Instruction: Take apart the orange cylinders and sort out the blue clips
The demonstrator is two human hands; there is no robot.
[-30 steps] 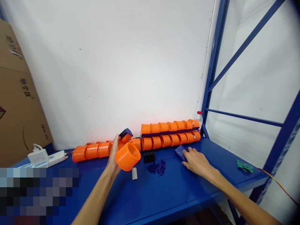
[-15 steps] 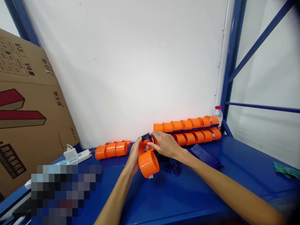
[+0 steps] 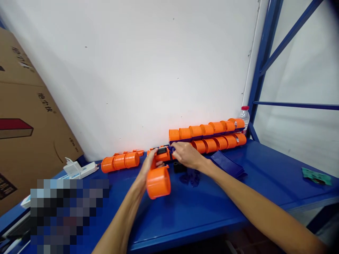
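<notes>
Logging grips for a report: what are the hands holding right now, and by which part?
Both hold one orange ringed part: the left hand grips its narrow upper section from behind, the right hand pinches the dark piece at its top.

Left hand (image 3: 148, 169) gripping orange tube part (image 3: 158, 180), right hand (image 3: 185, 155) touching its top

Both arms are bare all the way up, with no sleeves. The left hand (image 3: 148, 169) and right hand (image 3: 185, 155) are bare too. The arms look long and thin, and the fingers are slim.
</notes>
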